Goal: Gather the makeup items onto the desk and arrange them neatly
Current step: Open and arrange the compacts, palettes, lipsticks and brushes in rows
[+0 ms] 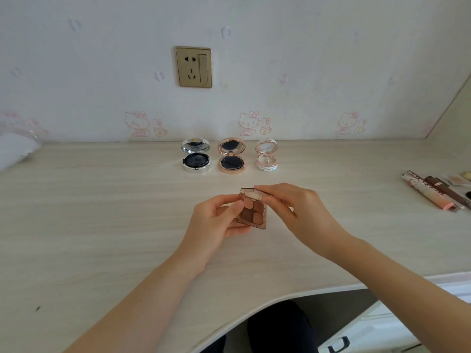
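Note:
A small brown eyeshadow palette with several brownish pans is held just above the middle of the pale wooden desk. My left hand grips its left side and underside. My right hand pinches its clear lid at the top right, and the lid stands lifted. Three round compacts stand open in a row at the back: a silver one, a rose-gold one and a small white patterned one.
Several tube-shaped makeup items lie at the desk's right edge. A white soft object sits at the far left. A wall socket is above the compacts. The desk's curved front edge runs near my dark-clothed legs.

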Demonstrator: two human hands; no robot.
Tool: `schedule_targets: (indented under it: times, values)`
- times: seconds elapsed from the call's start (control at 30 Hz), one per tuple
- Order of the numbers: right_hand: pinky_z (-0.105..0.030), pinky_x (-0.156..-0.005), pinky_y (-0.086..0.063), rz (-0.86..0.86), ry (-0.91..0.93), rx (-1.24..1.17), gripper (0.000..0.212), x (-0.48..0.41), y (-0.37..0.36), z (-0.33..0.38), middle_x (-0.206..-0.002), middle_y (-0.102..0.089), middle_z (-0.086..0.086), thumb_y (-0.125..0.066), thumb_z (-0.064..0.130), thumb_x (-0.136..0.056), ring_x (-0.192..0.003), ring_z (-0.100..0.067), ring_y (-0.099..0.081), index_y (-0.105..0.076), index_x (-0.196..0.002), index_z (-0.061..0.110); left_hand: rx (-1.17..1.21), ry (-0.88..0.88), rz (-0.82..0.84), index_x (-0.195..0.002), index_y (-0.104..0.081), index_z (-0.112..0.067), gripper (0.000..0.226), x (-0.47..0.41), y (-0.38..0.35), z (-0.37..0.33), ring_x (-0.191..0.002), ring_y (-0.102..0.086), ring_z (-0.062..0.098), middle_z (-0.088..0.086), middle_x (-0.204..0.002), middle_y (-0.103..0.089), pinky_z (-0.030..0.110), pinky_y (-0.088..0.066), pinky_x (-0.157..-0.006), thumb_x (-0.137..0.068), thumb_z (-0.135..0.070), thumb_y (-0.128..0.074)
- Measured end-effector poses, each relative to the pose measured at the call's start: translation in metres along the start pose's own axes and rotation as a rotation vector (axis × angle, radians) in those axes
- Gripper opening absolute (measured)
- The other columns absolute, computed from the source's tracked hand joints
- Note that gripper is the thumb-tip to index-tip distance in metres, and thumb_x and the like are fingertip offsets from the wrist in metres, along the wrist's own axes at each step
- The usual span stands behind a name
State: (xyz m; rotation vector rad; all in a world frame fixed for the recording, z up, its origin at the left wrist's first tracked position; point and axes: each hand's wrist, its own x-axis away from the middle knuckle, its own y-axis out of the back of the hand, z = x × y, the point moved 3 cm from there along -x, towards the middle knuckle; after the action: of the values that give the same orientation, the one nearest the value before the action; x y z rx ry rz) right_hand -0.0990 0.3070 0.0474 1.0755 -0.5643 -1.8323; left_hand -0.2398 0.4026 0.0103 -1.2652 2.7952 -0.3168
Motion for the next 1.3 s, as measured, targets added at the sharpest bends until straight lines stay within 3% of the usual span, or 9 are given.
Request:
schedule_targets:
  times: [0.1,0.17,0.23,0.33,0.43,0.63,0.77,1.1,1.3]
  values:
    - [-0.011,-0.08,-0.044,0.051,-0.04,0.049,0.028,-0.003,-0.002,-0.007,-0.103,-0.068,0.008,-0.05,0.027,-0.097,-0.092,-0.004,-0.06,-0.064,-0.121,0.025,-0.358,-0.144,-0.128,-0.113,-0.064,-0.014,0.026,-0.002,0.005,0.001,-0.077,-0.071,0.012,0.002,-0.083,-0.075,0.02,-0.055,-0.07,-0.087,-0.015,-0.068]
    - [-0.018,-0.082,-0.046,0.082,-0.055,0.092,0.029,-0.004,-0.002,-0.011,-0.104,-0.069,0.007,-0.049,0.03,-0.097,-0.093,-0.008,-0.061,-0.064,-0.121,0.027,-0.647,-0.253,-0.145,-0.106,-0.067,-0.025,0.024,-0.001,0.007,0.003,-0.083,-0.067,0.001,-0.01,-0.085,-0.073,0.017,-0.05,-0.077,-0.083,-0.023,-0.072]
    - [-0.022,-0.082,-0.046,0.096,-0.067,0.11,0.029,-0.005,-0.002,-0.013,-0.103,-0.069,0.005,-0.048,0.032,-0.097,-0.092,-0.011,-0.062,-0.064,-0.12,0.028,-0.842,-0.343,-0.103,-0.101,-0.069,-0.029,0.021,0.001,0.006,0.003,-0.095,-0.061,0.0,-0.016,-0.091,-0.067,0.021,-0.045,-0.088,-0.08,-0.027,-0.073]
    - [-0.028,-0.082,-0.047,0.119,-0.078,0.139,0.026,-0.006,-0.003,-0.016,-0.099,-0.07,0.002,-0.048,0.029,-0.097,-0.089,-0.014,-0.061,-0.066,-0.117,0.027,-0.989,-0.416,-0.055,-0.103,-0.07,-0.03,0.026,0.004,0.002,0.005,-0.1,-0.049,0.001,-0.022,-0.092,-0.052,0.017,-0.038,-0.086,-0.078,-0.03,-0.075]
    - [-0.03,-0.082,-0.047,0.144,-0.074,0.16,0.025,-0.008,-0.005,-0.017,-0.098,-0.07,0.002,-0.049,0.027,-0.097,-0.089,-0.016,-0.061,-0.067,-0.115,0.025,-1.102,-0.532,-0.026,-0.103,-0.071,-0.027,0.026,0.0,0.002,0.009,-0.107,-0.045,0.006,-0.017,-0.106,-0.064,0.016,-0.036,-0.09,-0.078,-0.027,-0.075]
    - [-0.028,-0.076,-0.044,0.203,-0.045,0.174,0.021,-0.016,-0.009,-0.017,-0.091,-0.071,0.0,-0.054,0.025,-0.095,-0.082,-0.018,-0.061,-0.071,-0.106,0.019,-1.149,-0.602,-0.007,-0.098,-0.074,-0.021,0.02,-0.004,0.003,0.017,-0.107,-0.045,0.005,-0.015,-0.107,-0.067,0.012,-0.034,-0.09,-0.078,-0.02,-0.075]
    - [-0.026,-0.081,-0.041,0.275,-0.061,0.163,0.024,-0.024,-0.009,-0.015,-0.098,-0.073,-0.001,-0.052,0.024,-0.096,-0.091,-0.02,-0.061,-0.071,-0.107,0.016,-1.162,-0.592,-0.007,-0.098,-0.074,-0.02,0.017,-0.005,0.003,0.018,-0.107,-0.047,0.006,-0.015,-0.106,-0.069,0.015,-0.036,-0.089,-0.081,-0.021,-0.073]
    - [-0.031,-0.079,-0.053,0.394,-0.244,0.046,0.022,-0.044,-0.007,-0.025,-0.091,-0.071,0.004,-0.053,0.03,-0.095,-0.089,-0.013,-0.064,-0.071,-0.102,0.022,-1.143,-0.574,-0.014,-0.098,-0.072,-0.021,0.016,-0.002,0.001,0.016,-0.104,-0.05,0.005,-0.015,-0.105,-0.068,0.014,-0.037,-0.09,-0.082,-0.021,-0.072]
    - [-0.032,-0.088,-0.049,0.395,-0.245,0.067,0.023,-0.041,-0.005,-0.023,-0.099,-0.071,0.003,-0.053,0.03,-0.095,-0.097,-0.016,-0.061,-0.07,-0.11,0.025,-1.147,-0.553,-0.012,-0.103,-0.07,-0.022,0.019,-0.001,0.001,0.017,-0.108,-0.048,0.003,-0.016,-0.11,-0.065,0.012,-0.035,-0.091,-0.084,-0.024,-0.069]
